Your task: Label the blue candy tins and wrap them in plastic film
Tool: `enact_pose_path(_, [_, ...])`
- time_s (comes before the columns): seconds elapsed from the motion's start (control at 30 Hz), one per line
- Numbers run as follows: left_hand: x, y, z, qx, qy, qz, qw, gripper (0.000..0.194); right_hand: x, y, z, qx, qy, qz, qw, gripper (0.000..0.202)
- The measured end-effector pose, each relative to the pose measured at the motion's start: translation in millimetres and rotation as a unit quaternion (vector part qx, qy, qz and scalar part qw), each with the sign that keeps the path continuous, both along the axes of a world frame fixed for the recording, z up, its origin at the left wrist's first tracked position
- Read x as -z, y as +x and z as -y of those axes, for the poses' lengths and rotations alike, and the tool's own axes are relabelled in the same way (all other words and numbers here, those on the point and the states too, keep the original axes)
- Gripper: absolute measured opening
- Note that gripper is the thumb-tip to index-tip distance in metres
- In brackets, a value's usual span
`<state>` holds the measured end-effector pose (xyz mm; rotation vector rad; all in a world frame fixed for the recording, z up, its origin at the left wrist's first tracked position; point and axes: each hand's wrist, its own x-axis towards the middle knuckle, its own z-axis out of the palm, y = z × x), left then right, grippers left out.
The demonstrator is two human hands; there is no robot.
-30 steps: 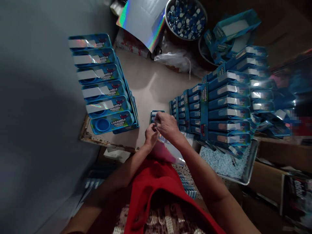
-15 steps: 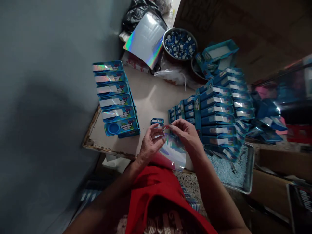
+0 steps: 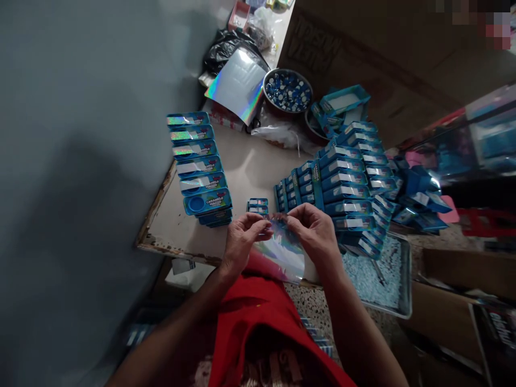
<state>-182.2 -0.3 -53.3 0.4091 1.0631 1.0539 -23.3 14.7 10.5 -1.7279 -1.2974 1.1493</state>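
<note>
My left hand [image 3: 241, 236] and my right hand [image 3: 313, 231] face each other over the near table edge, thumbs and fingertips pinched. Something thin and dark reddish seems to span the fingertips, too small to name. Beneath them lies a shiny, see-through iridescent sheet [image 3: 285, 257]. Just beyond the left fingertips stands a small group of blue boxes [image 3: 258, 203]. To the left rises a stepped stack of blue printed boxes [image 3: 206, 202], marked "Caramelo Macizo". Close beyond my right hand are large stacks of similar boxes [image 3: 347, 178].
A bowl of blue and white round pieces [image 3: 288, 88] stands at the back, beside a silvery holographic sheet [image 3: 236, 83]. Open blue boxes [image 3: 344, 101] fill another bowl. A metal tray of pale bits [image 3: 397, 279] is at right, near cardboard boxes [image 3: 443, 306].
My hands have spread slightly apart, the left fingers closing into a tighter pinch. The camera view has shifted, so the stacks and bowls appear displaced in the picture.
</note>
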Motion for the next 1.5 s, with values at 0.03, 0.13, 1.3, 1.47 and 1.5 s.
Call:
enact_pose_path(0.03, [-1.8,-3,0,0.002,-0.003,0.0,1.0,0.026,-0.1,0,1,0.003,0.0,-0.004,1.0,0.014])
enact_pose_path(0.13, [-4.2,-9,0,0.019,-0.007,0.017,1.0,0.023,-1.5,-3,2,0.006,-0.002,-0.006,1.0,0.017])
enact_pose_path(1.3, [-91.2,-150,-16,-0.092,0.002,-0.209,0.974,0.02,-24.8,-127,-48,-0.137,0.183,0.163,0.96,0.026])
enact_pose_path(1.47, [-73.1,-156,-17,-0.1,-0.005,-0.19,0.977,0.021,-22.2,-131,-53,-0.152,0.167,0.175,0.958,0.026])
enact_pose_path(1.5, [-69.2,-157,-17,-0.099,-0.007,-0.191,0.977,0.022,-22.3,-131,-54,-0.157,0.164,0.178,0.957,0.026])
